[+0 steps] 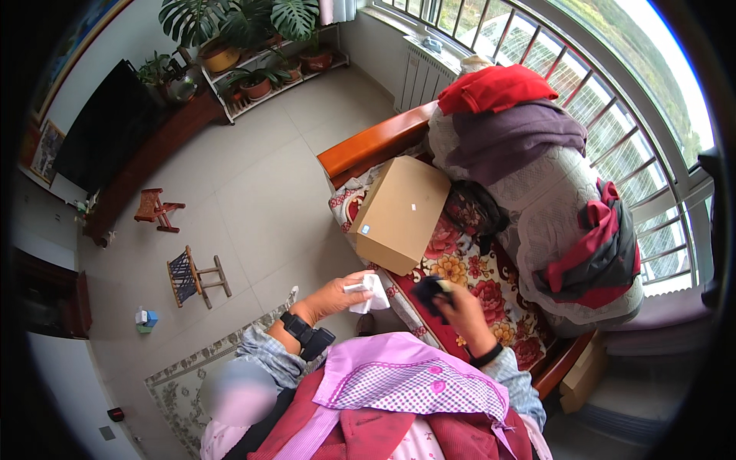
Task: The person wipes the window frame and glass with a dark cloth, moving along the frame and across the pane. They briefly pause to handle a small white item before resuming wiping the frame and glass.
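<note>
My left hand [335, 297] is closed on a crumpled white thing [371, 294], which looks like a tissue or a small cloth. To its right, my right hand [464, 313] grips a dark, nearly black object [431, 294] that motion blurs; its kind cannot be made out. Both hands are apart, above the near edge of a sofa seat with a red flowered cover [486, 300]. Just beyond them lies a closed brown cardboard box [405, 211] on that seat.
A dark bag [474, 208] sits right of the box. Clothes, one red [498, 88], one purple [521, 132], one red and grey [590, 257], drape the sofa back. Two folding stools [184, 277] and a small blue-white box [146, 319] stand on the tiled floor, near a patterned rug [180, 383].
</note>
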Motion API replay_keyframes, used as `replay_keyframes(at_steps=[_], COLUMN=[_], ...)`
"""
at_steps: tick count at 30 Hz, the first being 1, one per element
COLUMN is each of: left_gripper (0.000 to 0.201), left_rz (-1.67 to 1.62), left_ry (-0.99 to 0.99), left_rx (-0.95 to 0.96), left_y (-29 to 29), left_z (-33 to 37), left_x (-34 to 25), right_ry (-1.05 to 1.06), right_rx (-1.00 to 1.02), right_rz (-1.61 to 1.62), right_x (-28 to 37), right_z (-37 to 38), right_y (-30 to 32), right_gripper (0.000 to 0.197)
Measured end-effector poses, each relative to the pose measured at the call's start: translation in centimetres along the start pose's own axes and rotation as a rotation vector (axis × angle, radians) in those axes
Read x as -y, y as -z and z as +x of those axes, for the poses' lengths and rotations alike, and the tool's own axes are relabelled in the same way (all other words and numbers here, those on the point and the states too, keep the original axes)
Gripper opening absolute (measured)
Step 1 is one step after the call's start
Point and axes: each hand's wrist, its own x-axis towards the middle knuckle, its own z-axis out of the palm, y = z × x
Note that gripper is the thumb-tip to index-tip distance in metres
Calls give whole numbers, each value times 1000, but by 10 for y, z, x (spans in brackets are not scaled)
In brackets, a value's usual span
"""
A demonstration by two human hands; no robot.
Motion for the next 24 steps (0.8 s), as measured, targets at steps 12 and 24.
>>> replay_keyframes(at_steps=[12, 24], left_gripper=[39, 57], left_rz=[161, -190], left_ry=[70, 61], left_rx=[-121, -277], left_y=[25, 103], left_z=[-9, 45], left_x=[-32, -35], right_ry=[548, 527], right_rx=[285, 122], right_rz=[72, 112], right_x=[86, 100], right_z=[136, 215], right_y=[-69, -73], right_gripper=[46, 33])
